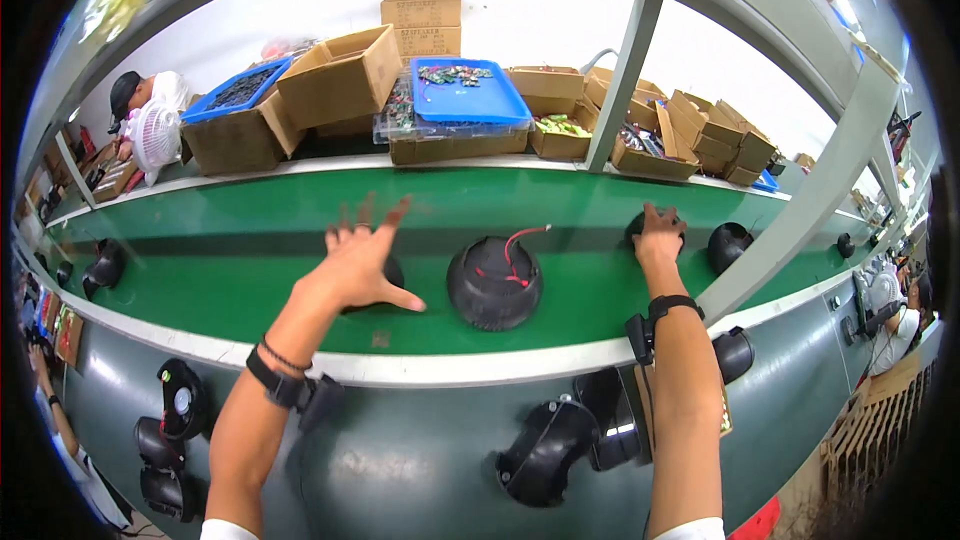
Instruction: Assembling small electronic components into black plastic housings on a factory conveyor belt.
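My left hand point(352, 268) hovers over the green belt point(250, 310) with its fingers spread, blurred at the tips. A dark rounded part point(394, 272) shows partly beneath it; I cannot tell whether they touch. Between my hands a round black plastic shell point(488, 298) sits on the belt, a red two-strand wire point(511, 252) rising from its top. Farther right, my right hand point(658, 238) reaches across the belt, its fingers curled over a round black shell point(635, 228) that they mostly hide. Just right of that hand stands another black shell point(727, 248), partly behind the post.
A grey metal post point(800, 190) rises right of my right arm. Black curved housings point(545, 455) lie on the near bench, others point(165, 465) at left. Beyond the belt stand cardboard boxes point(340, 75) and a blue tray point(480, 105) of circuit boards. People work at both sides.
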Demonstrator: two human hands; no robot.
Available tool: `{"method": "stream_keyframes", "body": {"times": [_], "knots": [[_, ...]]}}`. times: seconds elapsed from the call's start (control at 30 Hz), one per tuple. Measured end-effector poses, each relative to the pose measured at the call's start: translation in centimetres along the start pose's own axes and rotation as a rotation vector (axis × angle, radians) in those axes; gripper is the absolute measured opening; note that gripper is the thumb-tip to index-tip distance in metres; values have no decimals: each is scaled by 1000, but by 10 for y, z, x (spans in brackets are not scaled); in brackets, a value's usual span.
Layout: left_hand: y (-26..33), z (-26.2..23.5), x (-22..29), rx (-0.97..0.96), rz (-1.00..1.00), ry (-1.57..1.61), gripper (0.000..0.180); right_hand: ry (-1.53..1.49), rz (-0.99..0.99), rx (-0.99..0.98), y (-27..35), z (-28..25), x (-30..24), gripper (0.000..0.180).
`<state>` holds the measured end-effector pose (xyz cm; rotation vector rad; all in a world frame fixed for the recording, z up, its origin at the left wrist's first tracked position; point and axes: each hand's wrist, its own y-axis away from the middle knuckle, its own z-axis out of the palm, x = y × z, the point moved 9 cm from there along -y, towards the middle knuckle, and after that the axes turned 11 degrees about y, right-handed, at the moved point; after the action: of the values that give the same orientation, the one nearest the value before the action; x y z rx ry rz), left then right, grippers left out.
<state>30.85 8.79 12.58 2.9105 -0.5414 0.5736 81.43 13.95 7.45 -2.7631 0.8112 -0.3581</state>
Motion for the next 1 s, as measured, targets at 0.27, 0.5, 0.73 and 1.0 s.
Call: {"method": "stream_keyframes", "body": {"times": [0.27, 0.5, 0.73, 1.0], "knots": [[96, 1, -57, 331, 78, 302, 100, -469, -451, 513, 152, -217, -67, 82], [228, 21, -65, 236, -258, 194, 112, -578, -1092, 270, 434, -279, -134, 87], [311, 19, -65, 530, -79, 266, 109, -791, -1211, 179, 530, -253, -146, 83], [321, 74, 20, 280, 94, 29, 98, -595, -505, 55, 444, -213, -25, 89]]}}
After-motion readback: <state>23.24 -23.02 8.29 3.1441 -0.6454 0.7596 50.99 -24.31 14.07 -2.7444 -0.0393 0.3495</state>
